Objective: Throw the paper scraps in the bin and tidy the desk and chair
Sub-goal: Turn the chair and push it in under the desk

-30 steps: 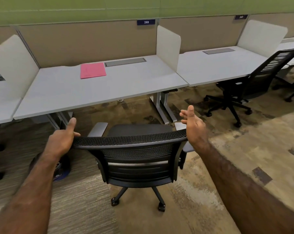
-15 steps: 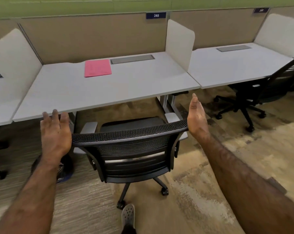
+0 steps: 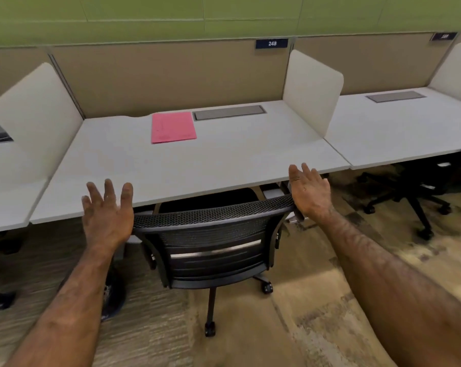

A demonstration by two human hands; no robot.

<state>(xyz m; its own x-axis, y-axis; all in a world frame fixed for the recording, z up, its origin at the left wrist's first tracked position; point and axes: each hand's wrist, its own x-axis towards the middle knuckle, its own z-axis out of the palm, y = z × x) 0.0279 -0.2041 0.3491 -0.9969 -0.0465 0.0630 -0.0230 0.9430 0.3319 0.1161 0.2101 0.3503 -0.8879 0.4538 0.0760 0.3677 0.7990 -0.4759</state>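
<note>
A black mesh-back office chair [image 3: 213,242] stands with its seat tucked under the white desk [image 3: 224,165]. My left hand [image 3: 108,213] hovers at the left end of the chair's top rail, fingers spread, holding nothing. My right hand [image 3: 310,192] rests its palm at the right end of the rail, fingers apart and not curled around it. A pink folder [image 3: 172,127] lies flat at the back of the desk. A dark round bin [image 3: 114,290] sits on the floor under the desk's left side, mostly hidden by my left forearm.
White divider panels [image 3: 313,91] stand at both sides of the desk. A grey cable hatch [image 3: 229,112] lies beside the folder. A second black chair [image 3: 422,189] stands under the neighbouring desk at right. Carpeted floor spreads behind the chair.
The chair has rolled forward under the desk. My left hand has let go of the rail and opened; my right hand has flattened. The view has moved closer to the desk.
</note>
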